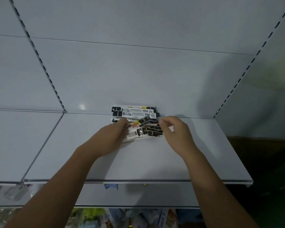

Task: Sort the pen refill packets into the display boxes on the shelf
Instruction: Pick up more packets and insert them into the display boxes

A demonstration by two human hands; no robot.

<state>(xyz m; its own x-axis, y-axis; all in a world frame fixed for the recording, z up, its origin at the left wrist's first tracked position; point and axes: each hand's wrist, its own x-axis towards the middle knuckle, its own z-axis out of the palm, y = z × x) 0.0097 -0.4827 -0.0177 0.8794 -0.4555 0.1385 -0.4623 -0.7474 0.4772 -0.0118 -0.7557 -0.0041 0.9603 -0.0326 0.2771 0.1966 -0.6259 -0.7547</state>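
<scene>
Both arms reach forward, left grip (112,137) and right grip (176,134) curled.

shelf (138,158): smooth painted metal, faint sheen | packets (135,113): glossy printed plastic film (glare on some)

bare shelf (146,162) front, packets (135,112) at back wall (122,71)

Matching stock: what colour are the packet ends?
Black, on mostly white packets; the head view shows it.
</scene>
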